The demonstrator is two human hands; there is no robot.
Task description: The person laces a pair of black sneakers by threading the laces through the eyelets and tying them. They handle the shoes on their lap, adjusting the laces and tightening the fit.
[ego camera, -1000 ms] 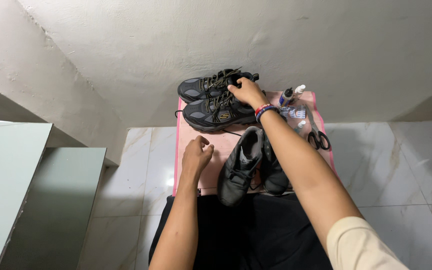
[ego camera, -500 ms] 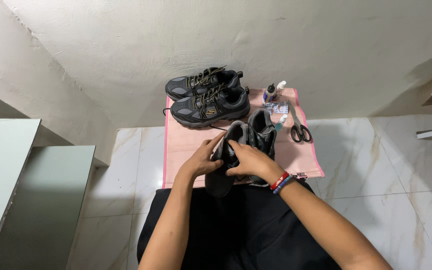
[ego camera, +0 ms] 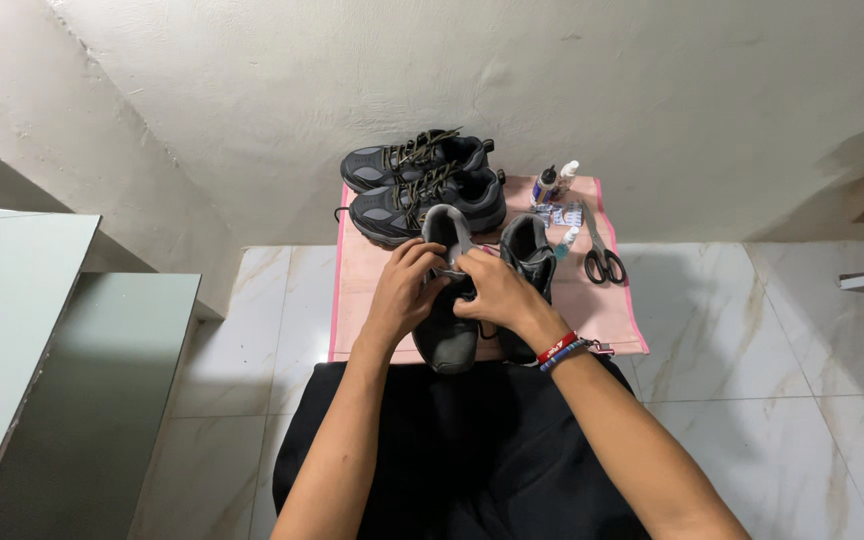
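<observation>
Left hand [ego camera: 404,292] and right hand [ego camera: 497,290] both grip the nearer dark shoe [ego camera: 449,320] at its tongue, directly ahead on the pink mat [ego camera: 362,300]. Its long axis runs away from the person, toe nearest. Its mate [ego camera: 529,255] stands just right; scissors [ego camera: 602,262] farther right.

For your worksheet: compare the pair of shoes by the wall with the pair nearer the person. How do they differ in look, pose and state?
The far pair lies crosswise, toes pointing left; the near pair runs lengthwise, toes toward the person.
The far pair shows tan laces and grey panels; the near pair looks plain dark, laces unclear.
The far pair is untouched; the left hand and right hand grip one near shoe.
Both sit on the pink mat.
</observation>
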